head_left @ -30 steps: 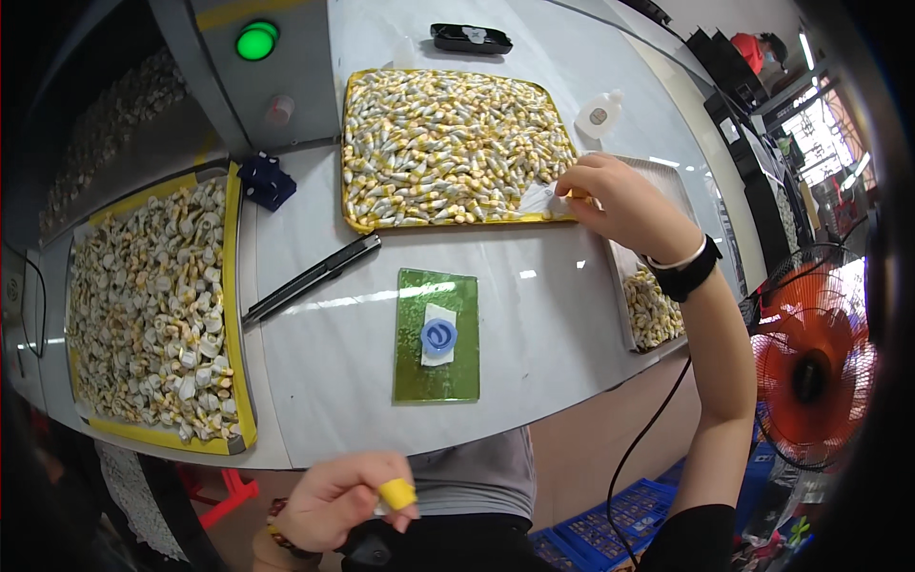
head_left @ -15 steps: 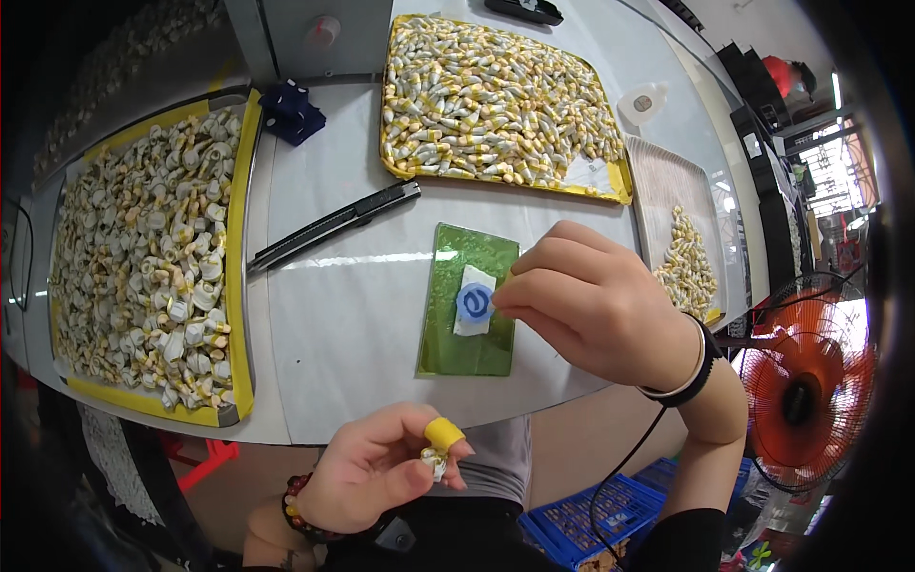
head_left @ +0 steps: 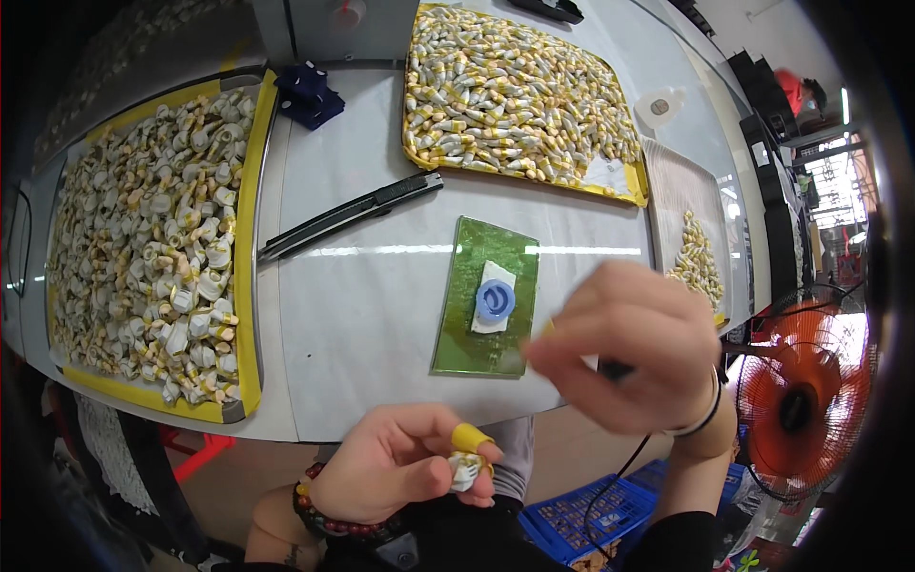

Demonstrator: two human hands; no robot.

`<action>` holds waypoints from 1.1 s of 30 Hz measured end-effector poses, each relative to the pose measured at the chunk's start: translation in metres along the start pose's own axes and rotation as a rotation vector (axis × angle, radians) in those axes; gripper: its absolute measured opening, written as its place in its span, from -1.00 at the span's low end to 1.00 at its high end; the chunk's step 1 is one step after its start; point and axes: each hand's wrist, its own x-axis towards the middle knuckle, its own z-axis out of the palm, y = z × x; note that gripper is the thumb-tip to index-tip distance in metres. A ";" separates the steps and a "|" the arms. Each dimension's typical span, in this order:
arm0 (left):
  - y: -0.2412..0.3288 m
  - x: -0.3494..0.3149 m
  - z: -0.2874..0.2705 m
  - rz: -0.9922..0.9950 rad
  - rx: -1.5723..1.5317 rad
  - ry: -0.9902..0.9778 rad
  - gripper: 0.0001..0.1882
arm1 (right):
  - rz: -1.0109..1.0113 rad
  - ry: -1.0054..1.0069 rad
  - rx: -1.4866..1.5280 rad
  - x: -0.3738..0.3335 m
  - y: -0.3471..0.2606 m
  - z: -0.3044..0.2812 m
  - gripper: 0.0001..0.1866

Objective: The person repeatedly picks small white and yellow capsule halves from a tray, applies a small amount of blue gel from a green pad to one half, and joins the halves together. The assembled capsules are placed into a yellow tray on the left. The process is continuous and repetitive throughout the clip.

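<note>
My left hand (head_left: 405,467), low in the middle, pinches a small white crumpled-looking piece (head_left: 466,470) with yellowish edges between thumb and fingers. A yellow finger sleeve (head_left: 472,439) covers one of its fingers. My right hand (head_left: 629,348) is smeared by motion to the right of a green glass plate (head_left: 457,343). Its thumb and forefinger are pinched together; what lies between them, if anything, is too blurred to name. On the plate lies a white pad (head_left: 489,325), with a small round blue dish (head_left: 495,300) on it.
A yellow-edged tray (head_left: 250,315) of white, cap-like pieces stands left; another tray (head_left: 524,178) of slim white-and-yellow pieces stands at the back. A black utility knife (head_left: 353,212) lies between them. Farther right are a pale tray (head_left: 672,181), a white bottle (head_left: 660,107) and an orange fan (head_left: 796,405).
My right hand has drawn back from the blue dish, toward me and to the right. My left hand has shifted slightly right, still holding the white piece. The whole view has shifted a little.
</note>
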 end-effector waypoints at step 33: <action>0.006 0.010 0.013 -0.131 -0.036 -0.135 -0.76 | -0.155 -0.099 0.094 -0.022 -0.028 -0.005 -0.87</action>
